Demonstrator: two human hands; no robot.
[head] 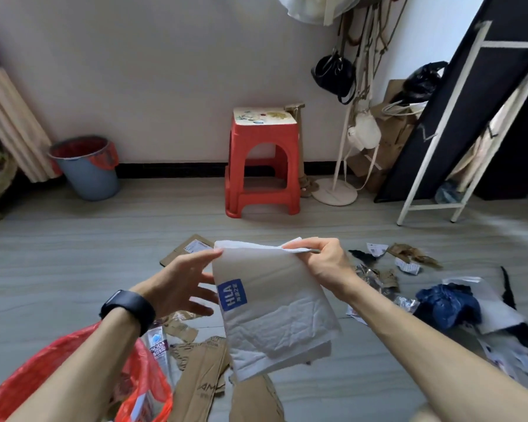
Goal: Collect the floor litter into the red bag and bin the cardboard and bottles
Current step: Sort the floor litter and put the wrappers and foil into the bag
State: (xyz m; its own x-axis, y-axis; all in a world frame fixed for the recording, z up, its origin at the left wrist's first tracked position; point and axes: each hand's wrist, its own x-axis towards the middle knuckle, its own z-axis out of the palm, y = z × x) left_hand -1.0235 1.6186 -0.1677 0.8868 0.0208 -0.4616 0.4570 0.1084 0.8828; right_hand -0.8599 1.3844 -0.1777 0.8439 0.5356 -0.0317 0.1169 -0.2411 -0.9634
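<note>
- My right hand (323, 263) pinches the top edge of a white mailer (272, 312), thumb and fingers closed on its upper right corner, so it hangs in the air in front of me.
- The white mailer is soft and creased, and a blue label (232, 294) reading HLA sits near its left edge.
- My left hand (180, 281) is released, with its fingers spread; the fingertips reach the mailer's upper left edge, and it grips nothing.
- A black watch (128, 304) is on my left wrist.
- The red bag (73, 376) is at the lower left, beneath my left forearm, with its mouth open.
- Just beside the bag stands a clear item with a SODA label (157, 345); I cannot tell whether it is a bottle.
- Torn cardboard pieces (201, 373) lie on the floor (73, 254) below the mailer, and a flat cardboard sheet (186, 249) lies beyond my left hand.
- More litter is scattered on the floor to my right: a crumpled blue wad (445, 303), foil scraps (369, 274) and brown paper scraps (412, 254).
- The blue bin (86, 169), lined in red, stands against the far wall on the left, well apart from me.
- A red stool (262, 166) stands by the same wall, in the middle.
</note>
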